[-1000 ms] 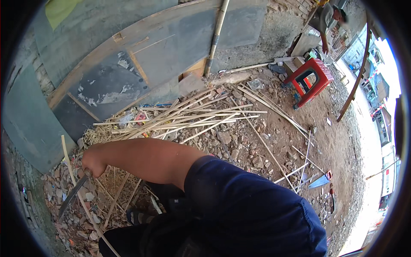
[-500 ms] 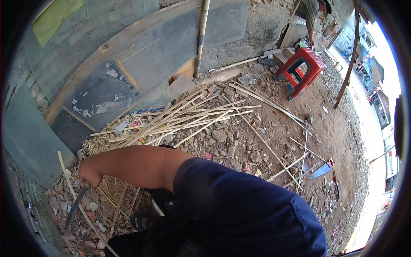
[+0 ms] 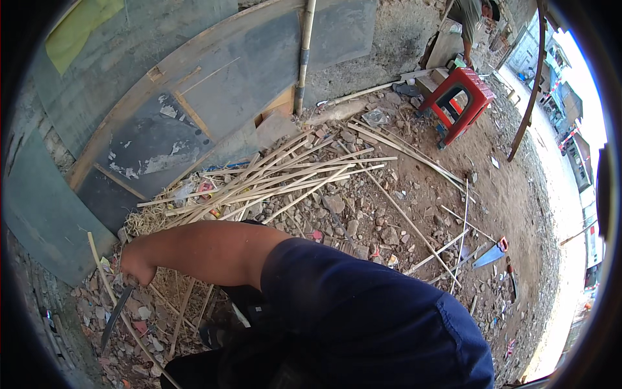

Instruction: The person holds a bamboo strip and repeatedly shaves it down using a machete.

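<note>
My right arm, in a navy short sleeve, reaches across to the left, and my right hand (image 3: pixel 138 264) is closed. From its fist a dark-bladed knife (image 3: pixel 115 318) points downward; its handle is hidden by the fingers. Along the blade runs a long, pale bamboo strip (image 3: pixel 139 340), slanting from the upper left to the lower edge. Whether the blade touches it I cannot tell. My left hand does not show. Straw-like shavings (image 3: pixel 146 220) lie just beyond my right hand.
Many split bamboo strips (image 3: pixel 259 181) lie piled on rubble by the grey panel wall (image 3: pixel 246 71). To the right lie a handsaw (image 3: pixel 490 254) and another long blade (image 3: pixel 512 280). A red stool (image 3: pixel 476 97) stands farther back, near another person (image 3: pixel 468 26) bending down.
My right hand and the knife have hardly moved. The whole view has shifted very slightly.
</note>
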`<state>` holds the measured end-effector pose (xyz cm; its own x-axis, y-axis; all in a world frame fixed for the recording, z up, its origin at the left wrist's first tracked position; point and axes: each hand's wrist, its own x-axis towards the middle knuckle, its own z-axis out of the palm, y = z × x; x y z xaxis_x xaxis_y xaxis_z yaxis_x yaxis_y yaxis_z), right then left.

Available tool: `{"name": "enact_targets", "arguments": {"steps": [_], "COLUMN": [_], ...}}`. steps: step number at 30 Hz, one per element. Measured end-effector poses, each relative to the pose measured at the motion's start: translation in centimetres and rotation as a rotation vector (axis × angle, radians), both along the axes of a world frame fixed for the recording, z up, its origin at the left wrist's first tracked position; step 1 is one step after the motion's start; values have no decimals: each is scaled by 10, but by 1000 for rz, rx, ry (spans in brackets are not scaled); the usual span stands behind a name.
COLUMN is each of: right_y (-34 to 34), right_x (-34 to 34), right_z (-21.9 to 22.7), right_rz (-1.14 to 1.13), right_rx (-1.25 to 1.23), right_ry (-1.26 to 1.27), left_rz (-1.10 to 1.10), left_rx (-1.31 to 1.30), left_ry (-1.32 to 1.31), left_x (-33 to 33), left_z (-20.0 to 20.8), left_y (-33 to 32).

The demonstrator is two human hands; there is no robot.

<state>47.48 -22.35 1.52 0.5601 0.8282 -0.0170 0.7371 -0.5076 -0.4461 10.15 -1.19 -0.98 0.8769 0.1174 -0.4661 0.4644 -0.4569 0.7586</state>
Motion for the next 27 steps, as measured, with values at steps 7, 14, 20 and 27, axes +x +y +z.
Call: {"name": "enact_targets", "arguments": {"steps": [7,14,20,27], "right_y": [3,-4,-5,6], "right_x": [3,2,-1,1], "right_z": [1,4,5,1], "right_rz": [36,52,32,40], "right_rx": [0,1,65,21], "right_ry": [-26,7,9,-39], "left_rz": [20,28,30,36], "left_rx": [22,34,44,51], "left_ry": [-4,-11,-25,-37], "left_x": [6,9,11,12], "left_z": [1,0,-2,-4], "left_y": [-2,-2,-2,-1]}}
